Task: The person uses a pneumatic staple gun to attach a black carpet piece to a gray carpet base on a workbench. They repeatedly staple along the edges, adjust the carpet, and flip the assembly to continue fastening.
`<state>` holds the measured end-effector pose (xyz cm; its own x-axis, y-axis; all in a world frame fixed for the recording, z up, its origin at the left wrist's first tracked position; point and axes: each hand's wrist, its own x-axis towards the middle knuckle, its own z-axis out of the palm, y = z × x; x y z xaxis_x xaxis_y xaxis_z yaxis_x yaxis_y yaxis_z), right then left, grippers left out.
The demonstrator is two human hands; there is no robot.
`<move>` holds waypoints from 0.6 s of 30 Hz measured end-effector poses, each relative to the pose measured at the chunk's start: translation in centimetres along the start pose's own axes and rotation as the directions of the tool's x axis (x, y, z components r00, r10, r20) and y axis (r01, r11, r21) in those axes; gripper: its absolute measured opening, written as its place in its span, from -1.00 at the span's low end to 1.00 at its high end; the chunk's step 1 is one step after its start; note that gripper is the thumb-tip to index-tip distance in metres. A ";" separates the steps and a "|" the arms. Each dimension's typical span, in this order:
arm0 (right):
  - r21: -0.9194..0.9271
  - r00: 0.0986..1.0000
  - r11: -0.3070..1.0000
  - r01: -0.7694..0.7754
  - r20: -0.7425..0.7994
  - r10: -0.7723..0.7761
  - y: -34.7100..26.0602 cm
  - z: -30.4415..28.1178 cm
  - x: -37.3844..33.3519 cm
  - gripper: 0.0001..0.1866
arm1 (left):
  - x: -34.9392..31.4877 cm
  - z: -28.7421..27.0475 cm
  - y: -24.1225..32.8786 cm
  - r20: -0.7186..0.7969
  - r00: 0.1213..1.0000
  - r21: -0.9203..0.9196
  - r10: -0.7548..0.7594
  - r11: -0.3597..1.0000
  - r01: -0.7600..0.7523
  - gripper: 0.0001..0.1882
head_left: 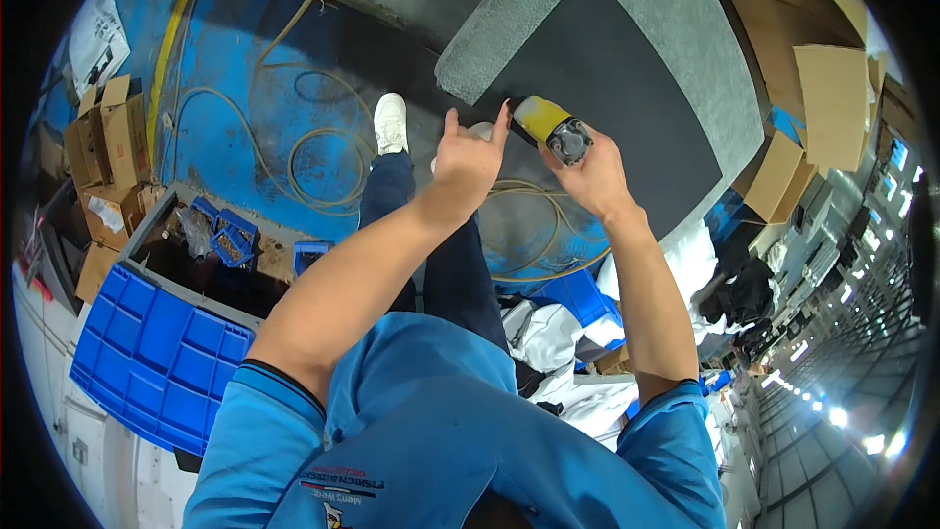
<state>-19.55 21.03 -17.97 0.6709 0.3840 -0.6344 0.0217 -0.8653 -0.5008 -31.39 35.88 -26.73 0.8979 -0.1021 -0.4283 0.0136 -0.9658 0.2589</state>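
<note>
My right hand [597,176] is wrapped round the rear of a yellow and black power tool [541,120], whose front points left. The tool's exact kind is hard to make out. My left hand [470,157] is just left of its front end, with two digits stretched apart. The rest of its fingers are partly hidden. Beyond both hands lies a large grey upholstered panel [676,29] with a plush border and a flat dark middle [627,88]. The tool is over this dark area, close to the panel's near left corner.
A tan hose [318,162] coils on the blue floor [225,59]. At left stand a blue plastic crate [147,353], small blue bins [233,238] and cardboard boxes [122,132]. More cardboard [830,103] leans at right. White bundles [543,338] lie near my legs.
</note>
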 end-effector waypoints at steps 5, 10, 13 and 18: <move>-0.074 1.000 0.997 0.020 -0.006 -0.020 -1.5 0.5 0.4 -0.28 | 0.3 0.4 0.0 0.076 0.997 0.038 0.021 0.999 -0.024 -0.32; -0.142 0.999 0.990 0.027 -0.037 -0.032 -2.2 0.6 0.1 -0.26 | 0.3 0.5 -0.4 0.047 0.998 0.044 0.032 0.998 -0.034 -0.31; -0.072 0.999 0.997 0.005 -0.033 -0.007 -1.8 0.2 -0.1 -0.30 | 0.1 0.3 -1.0 0.056 0.998 0.041 0.041 0.998 -0.043 -0.22; 0.173 0.978 0.980 -0.097 -0.165 0.126 0.8 0.5 -2.5 -0.55 | 0.0 -2.1 -3.4 0.045 0.999 0.053 0.004 0.999 -0.007 -0.03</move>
<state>-21.61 19.57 -17.09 0.7816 0.2133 -0.5862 -0.1719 -0.8297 -0.5311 -30.55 39.70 -25.84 0.8770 -0.1171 -0.4660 -0.0158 -0.9763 0.2157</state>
